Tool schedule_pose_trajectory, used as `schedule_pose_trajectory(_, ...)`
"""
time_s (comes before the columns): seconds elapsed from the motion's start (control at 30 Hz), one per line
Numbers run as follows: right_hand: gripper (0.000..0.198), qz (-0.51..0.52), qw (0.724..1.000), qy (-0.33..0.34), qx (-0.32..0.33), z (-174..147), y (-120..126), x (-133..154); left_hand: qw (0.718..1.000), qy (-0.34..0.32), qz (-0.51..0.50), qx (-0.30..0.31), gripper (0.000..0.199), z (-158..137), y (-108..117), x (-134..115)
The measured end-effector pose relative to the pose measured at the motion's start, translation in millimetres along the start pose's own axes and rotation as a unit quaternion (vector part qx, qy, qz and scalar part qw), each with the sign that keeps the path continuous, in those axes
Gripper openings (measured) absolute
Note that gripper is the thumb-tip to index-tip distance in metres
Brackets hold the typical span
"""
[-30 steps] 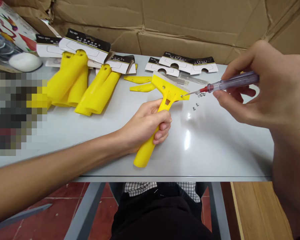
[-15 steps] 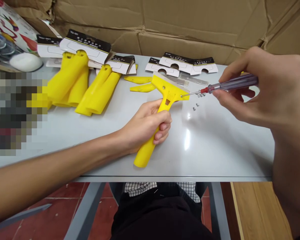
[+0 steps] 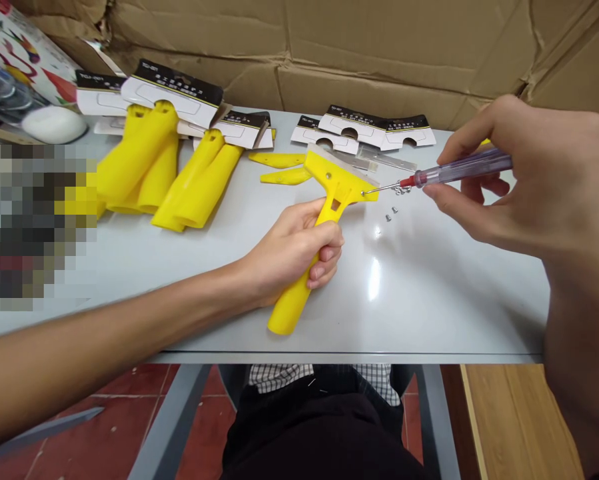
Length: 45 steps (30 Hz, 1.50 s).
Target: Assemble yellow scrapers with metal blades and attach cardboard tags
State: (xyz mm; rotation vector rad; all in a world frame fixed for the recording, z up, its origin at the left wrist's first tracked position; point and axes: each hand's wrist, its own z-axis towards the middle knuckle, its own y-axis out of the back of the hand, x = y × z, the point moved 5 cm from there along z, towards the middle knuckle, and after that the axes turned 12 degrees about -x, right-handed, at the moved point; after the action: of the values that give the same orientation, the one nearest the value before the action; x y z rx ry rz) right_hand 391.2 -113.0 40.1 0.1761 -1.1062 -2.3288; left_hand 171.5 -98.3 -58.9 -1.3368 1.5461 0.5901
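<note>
Here, in the head view, we see the yellow scraper (image 3: 336, 177) over the table (image 3: 454, 307); the fingers of the left hand (image 3: 304, 247) are wrapped around its handle. The fingers of the right hand (image 3: 539, 173) are grasping the screwdriver (image 3: 454, 170) by its clear handle, and its tip appears to meet a small screw (image 3: 362, 193) near the right end of the scraper's head. To turn it well, in our judgement, we should bring the shaft in line with the screw and press gently, because such a low slant may let the tip slip. The left grip should resist the twist.

As for materials, the scraper looks like smooth plastic, T-shaped, with a rounded handle. The loose screws (image 3: 388, 218) are shiny metal, the yellow strips (image 3: 284, 176) slim and tapered. Behind, the cardboard (image 3: 379, 53) is matt and creased.
</note>
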Motion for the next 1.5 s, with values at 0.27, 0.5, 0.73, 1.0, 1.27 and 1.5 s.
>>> schedule_pose_trajectory(0.27, 0.028, -0.046, 0.999, 0.003, -0.023, -2, -4, -4, 1.0, -0.004, -0.013, -0.014, 0.027, 1, 0, -1)
schedule_pose_trajectory(0.5, 0.023, -0.04, 0.999, 0.006, 0.037, -2, -10, -6, 1.0, -0.006, -0.013, -0.014, 0.027, 1, 0, -1)
schedule_pose_trajectory(0.73, 0.019, -0.02, 0.99, -0.029, 0.138, -5, -23, -14, 1.0, 0.0, -0.024, -0.004, 0.028, 2, 1, -2)
schedule_pose_trajectory(1.0, 0.009, 0.017, 0.981, -0.136, 0.134, -8, -31, -60, 0.998, -0.003, -0.058, 0.031, 0.027, 6, 1, -1)
schedule_pose_trajectory(1.27, 0.013, -0.031, 0.955, -0.195, 0.221, -23, -50, -93, 0.995, -0.043, -0.066, 0.064, 0.023, 6, -1, -8)
schedule_pose_trajectory(1.5, 0.02, -0.04, 0.947, -0.188, 0.257, -27, -59, -105, 0.994, -0.005, -0.082, 0.072, 0.052, 11, 2, -3)
